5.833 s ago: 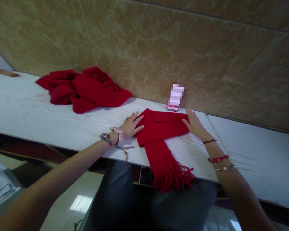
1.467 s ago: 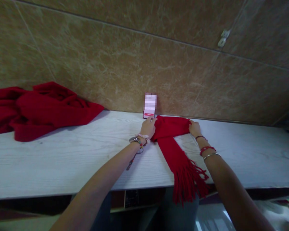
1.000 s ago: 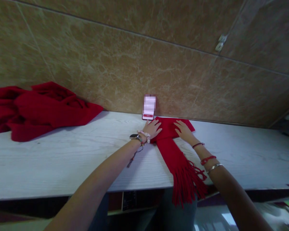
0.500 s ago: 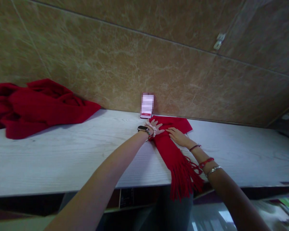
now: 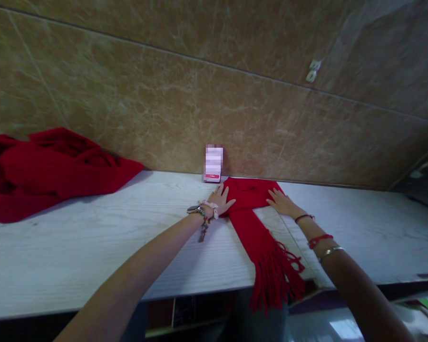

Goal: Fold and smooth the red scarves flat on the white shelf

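Note:
A red scarf (image 5: 250, 192) lies folded on the white wood-grain table. One end with long fringe (image 5: 271, 280) runs toward me and hangs over the front edge. My left hand (image 5: 221, 200) rests on the scarf's left side, fingers spread. On the folded part's right end lies my right hand (image 5: 283, 203), also with its fingers apart. Neither hand grips the cloth. Just behind the left hand, a phone (image 5: 213, 164) with a lit, blurred screen leans against the wall.
A crumpled heap of red cloth (image 5: 57, 173) lies at the table's left, by the wall. The white table (image 5: 128, 237) meets a brown marbled tile wall (image 5: 146, 95). A small white fitting (image 5: 313, 71) sits on the wall. Below the front edge is a dark open space.
My hands have moved apart over the scarf, the left one leftward and the right one to the right end. The folded part now shows between them. The view has shifted slightly.

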Demonstrator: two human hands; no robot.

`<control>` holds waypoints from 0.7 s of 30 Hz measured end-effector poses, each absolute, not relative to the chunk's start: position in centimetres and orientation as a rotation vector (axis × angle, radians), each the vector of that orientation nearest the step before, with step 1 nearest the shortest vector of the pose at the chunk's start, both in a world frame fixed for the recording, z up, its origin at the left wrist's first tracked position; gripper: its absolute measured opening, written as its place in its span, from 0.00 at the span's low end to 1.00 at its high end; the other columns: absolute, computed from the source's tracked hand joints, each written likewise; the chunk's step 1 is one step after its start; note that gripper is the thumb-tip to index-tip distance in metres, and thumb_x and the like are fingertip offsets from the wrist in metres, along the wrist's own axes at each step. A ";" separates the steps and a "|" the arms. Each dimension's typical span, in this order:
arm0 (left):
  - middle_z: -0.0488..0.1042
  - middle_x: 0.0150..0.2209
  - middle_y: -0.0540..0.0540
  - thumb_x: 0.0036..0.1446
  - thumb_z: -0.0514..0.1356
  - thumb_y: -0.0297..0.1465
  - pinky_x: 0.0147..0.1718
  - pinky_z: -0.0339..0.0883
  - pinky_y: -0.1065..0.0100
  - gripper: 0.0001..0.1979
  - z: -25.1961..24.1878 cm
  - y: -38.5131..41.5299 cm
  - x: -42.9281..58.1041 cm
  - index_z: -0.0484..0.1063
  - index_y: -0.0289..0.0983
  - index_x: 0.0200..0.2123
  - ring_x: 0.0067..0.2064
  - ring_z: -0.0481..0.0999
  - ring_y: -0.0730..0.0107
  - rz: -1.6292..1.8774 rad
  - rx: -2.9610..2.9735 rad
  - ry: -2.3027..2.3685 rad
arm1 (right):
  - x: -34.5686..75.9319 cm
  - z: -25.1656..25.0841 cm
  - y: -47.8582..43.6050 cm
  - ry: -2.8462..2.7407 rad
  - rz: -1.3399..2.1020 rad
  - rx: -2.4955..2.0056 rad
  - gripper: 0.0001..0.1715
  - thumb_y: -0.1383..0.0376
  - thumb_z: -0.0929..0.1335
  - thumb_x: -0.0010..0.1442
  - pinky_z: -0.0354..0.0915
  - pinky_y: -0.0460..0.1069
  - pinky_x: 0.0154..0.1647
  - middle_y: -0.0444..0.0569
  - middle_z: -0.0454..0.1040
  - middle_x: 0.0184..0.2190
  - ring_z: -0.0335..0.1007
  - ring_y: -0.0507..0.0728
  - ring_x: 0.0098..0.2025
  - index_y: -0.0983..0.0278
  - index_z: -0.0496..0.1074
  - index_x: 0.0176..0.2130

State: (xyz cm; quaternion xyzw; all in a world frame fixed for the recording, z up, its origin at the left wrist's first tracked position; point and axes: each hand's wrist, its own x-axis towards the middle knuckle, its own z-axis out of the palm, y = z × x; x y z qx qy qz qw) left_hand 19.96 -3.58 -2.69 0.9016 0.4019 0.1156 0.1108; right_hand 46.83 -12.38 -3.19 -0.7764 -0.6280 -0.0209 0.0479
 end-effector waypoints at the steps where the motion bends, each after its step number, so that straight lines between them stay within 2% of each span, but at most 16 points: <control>1: 0.42 0.64 0.30 0.61 0.47 0.42 0.58 0.49 0.54 0.32 -2.7 -3.6 20.9 0.49 0.27 0.62 0.65 0.43 0.49 0.346 2.651 1.167 | 47.6 -3.1 -12.7 -1.886 -0.055 -2.397 0.30 0.59 0.59 0.62 0.49 0.65 0.59 0.65 0.50 0.63 0.44 0.67 0.64 0.70 0.56 0.60; 5: 0.44 0.64 0.31 0.61 0.47 0.42 0.59 0.49 0.58 0.31 -2.5 -3.3 25.0 0.51 0.27 0.61 0.65 0.45 0.52 0.379 2.691 1.048 | 50.6 -2.4 -14.1 -1.747 -0.056 -2.494 0.27 0.60 0.59 0.62 0.51 0.68 0.56 0.69 0.54 0.60 0.49 0.70 0.62 0.71 0.61 0.57; 7: 0.46 0.64 0.34 0.61 0.47 0.42 0.59 0.49 0.60 0.30 -2.2 -3.4 26.7 0.51 0.29 0.61 0.65 0.46 0.57 0.398 2.715 0.984 | 51.4 -2.0 -14.7 -1.683 -0.103 -2.524 0.27 0.60 0.59 0.61 0.51 0.68 0.56 0.70 0.54 0.60 0.49 0.70 0.62 0.72 0.62 0.56; 9: 0.46 0.64 0.37 0.62 0.47 0.39 0.60 0.47 0.58 0.28 -1.9 -4.1 27.8 0.51 0.32 0.62 0.65 0.45 0.58 0.467 2.721 1.003 | 51.4 -1.9 -15.3 -1.678 -0.169 -2.496 0.29 0.59 0.60 0.61 0.51 0.66 0.57 0.69 0.53 0.61 0.46 0.69 0.63 0.71 0.60 0.57; 12: 0.42 0.65 0.37 0.62 0.45 0.37 0.60 0.45 0.52 0.27 -1.8 -6.2 28.2 0.49 0.33 0.62 0.65 0.43 0.55 0.633 2.633 1.236 | 50.1 -2.5 -15.8 -1.839 -0.212 -2.278 0.32 0.56 0.59 0.61 0.51 0.67 0.57 0.64 0.51 0.63 0.44 0.67 0.64 0.67 0.54 0.61; 14: 0.42 0.65 0.33 0.63 0.44 0.40 0.59 0.46 0.51 0.30 -2.2 -7.6 28.0 0.48 0.29 0.63 0.65 0.44 0.52 0.564 2.561 1.279 | 48.7 -3.3 -15.9 -1.925 -0.147 -2.192 0.34 0.54 0.57 0.62 0.49 0.68 0.57 0.62 0.50 0.63 0.43 0.65 0.65 0.65 0.51 0.62; 17: 0.43 0.64 0.32 0.61 0.45 0.43 0.60 0.45 0.52 0.33 -2.8 -8.5 28.0 0.48 0.27 0.63 0.65 0.45 0.51 0.392 2.612 1.171 | 47.3 -4.1 -15.8 -1.933 -0.036 -2.282 0.36 0.52 0.56 0.62 0.48 0.67 0.58 0.65 0.49 0.63 0.42 0.67 0.65 0.69 0.50 0.63; 21: 0.42 0.64 0.31 0.61 0.45 0.44 0.60 0.44 0.54 0.34 -3.0 -8.0 29.3 0.47 0.26 0.63 0.65 0.44 0.51 0.350 2.667 1.110 | 48.1 -4.0 -15.2 -1.911 0.008 -2.414 0.39 0.52 0.55 0.62 0.48 0.64 0.59 0.69 0.47 0.63 0.39 0.68 0.65 0.75 0.49 0.62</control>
